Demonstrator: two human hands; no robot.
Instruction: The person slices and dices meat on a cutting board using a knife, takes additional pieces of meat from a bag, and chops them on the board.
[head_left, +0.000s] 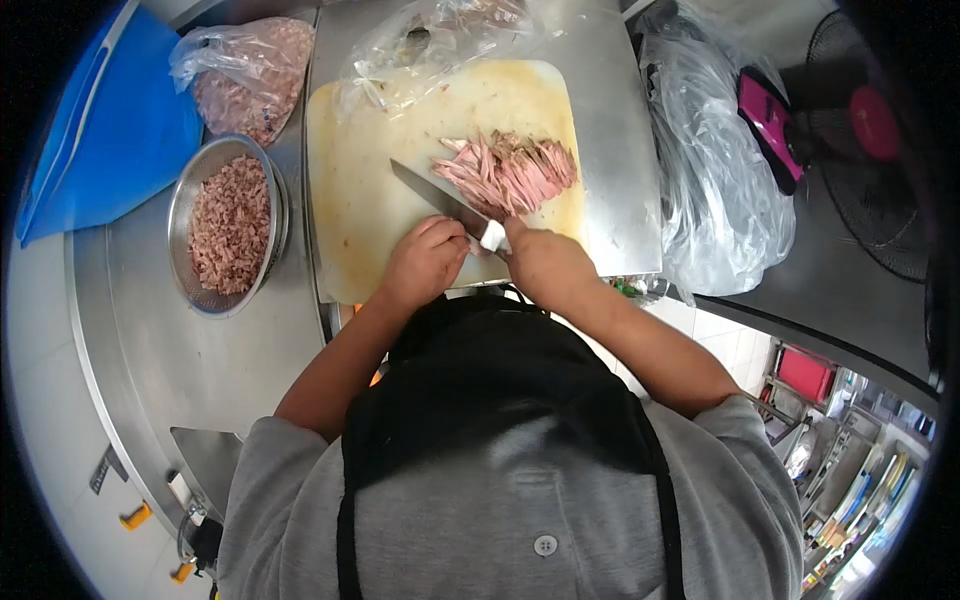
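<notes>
My right hand (548,262) is closed round the handle end of a knife (440,193), whose blade points up and left over the cutting board (360,235). A small white piece (494,236), whose kind I cannot make out, shows at the knife between my hands. My left hand (428,262) is curled with its fingertips beside the blade. Whatever its fingers hold, if anything, is hidden. Just beyond the blade lies a pile of pink sliced meat strips (512,172).
A metal colander (180,240) holds chopped meat at the left, below a plastic bag of chopped meat (255,80) and a blue bag (120,130). Clear plastic (430,50) overlaps the board's back edge. Plastic bags (705,180) and a fan (865,150) are at the right.
</notes>
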